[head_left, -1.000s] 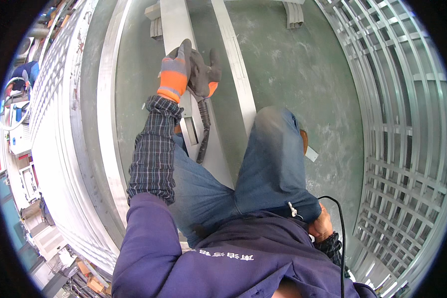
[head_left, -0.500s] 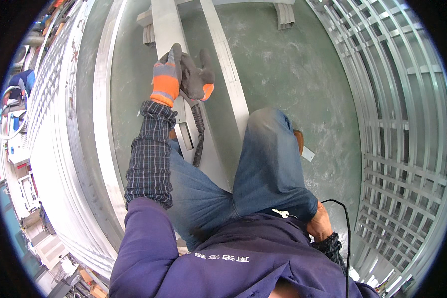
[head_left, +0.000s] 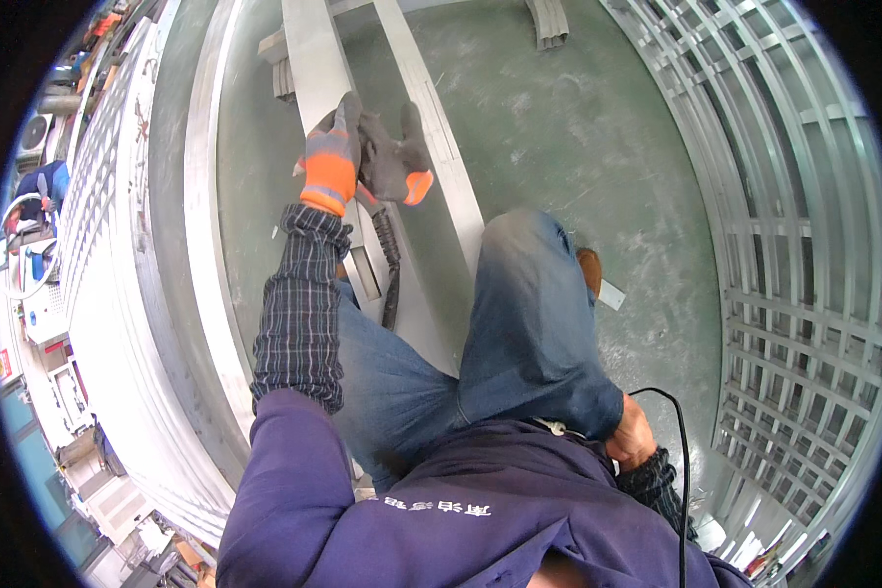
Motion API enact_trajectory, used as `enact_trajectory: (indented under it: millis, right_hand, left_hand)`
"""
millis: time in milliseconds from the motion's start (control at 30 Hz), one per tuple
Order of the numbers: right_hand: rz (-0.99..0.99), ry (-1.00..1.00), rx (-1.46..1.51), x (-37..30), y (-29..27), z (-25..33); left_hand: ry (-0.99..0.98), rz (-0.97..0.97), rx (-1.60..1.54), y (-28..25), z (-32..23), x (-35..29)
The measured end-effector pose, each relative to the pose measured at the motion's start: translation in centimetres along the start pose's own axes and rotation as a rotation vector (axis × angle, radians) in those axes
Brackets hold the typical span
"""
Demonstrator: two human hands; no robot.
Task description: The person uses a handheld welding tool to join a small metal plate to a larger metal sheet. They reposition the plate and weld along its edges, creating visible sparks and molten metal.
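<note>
My left hand (head_left: 330, 165), in an orange and grey work glove with dark fingers, is held out above a long pale metal bar. It is closed on a second, loose work glove (head_left: 390, 162), dark grey with an orange cuff, which hangs out to its right. My right hand (head_left: 634, 438) is bare and rests at my right hip, beside the jeans and under the jacket's hem. Its fingers are tucked out of sight. A key (head_left: 556, 427) shows partly at my waist. Below the gloves lies a black wrapped cable (head_left: 387, 265) beside a slotted metal piece (head_left: 365, 269).
Long pale bars (head_left: 426, 93) run away from me over the green floor (head_left: 559, 127). Stacked metal lattice frames (head_left: 784, 245) stand on the right. White-wrapped lengths (head_left: 118, 372) lie on the left. A thin black cord (head_left: 684, 441) hangs by my right side. Another person (head_left: 44, 184) is far left.
My view has shifted slightly, and the bars appear a little further left. The key at my waist is now more covered. Both hands keep nearly the same pose, the loose glove still in the left.
</note>
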State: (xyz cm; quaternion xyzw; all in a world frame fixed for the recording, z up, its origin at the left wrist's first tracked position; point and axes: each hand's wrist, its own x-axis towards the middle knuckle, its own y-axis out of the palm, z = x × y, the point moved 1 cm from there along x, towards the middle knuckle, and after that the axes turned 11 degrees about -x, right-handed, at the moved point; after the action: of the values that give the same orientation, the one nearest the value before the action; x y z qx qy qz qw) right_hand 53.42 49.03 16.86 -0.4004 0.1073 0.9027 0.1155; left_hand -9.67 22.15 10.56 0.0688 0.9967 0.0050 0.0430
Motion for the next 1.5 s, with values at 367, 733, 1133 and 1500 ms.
enact_trajectory:
  millis: [367,733,1133,1500]
  right_hand:
    - [-0.232,0.232,0.445,-5.1,0.8,7.0]
    - [-0.217,0.337,-0.063,-2.8,1.3,7.6]
    - [-0.299,0.329,0.112,-3.8,-1.4,6.5]
    - [-0.091,-0.120,-0.926,-4.6,0.0,8.6]
  left_hand:
    - [-0.173,-0.202,-0.077,-0.5,-3.0,-1.4]
    - [0.087,0.040,0.016,-0.8,-0.8,-0.5]
    - [-0.106,-0.132,-0.125,1.5,-7.5,-4.1]
    - [-0.073,-0.096,0.020,0.7,-8.0,-3.7]
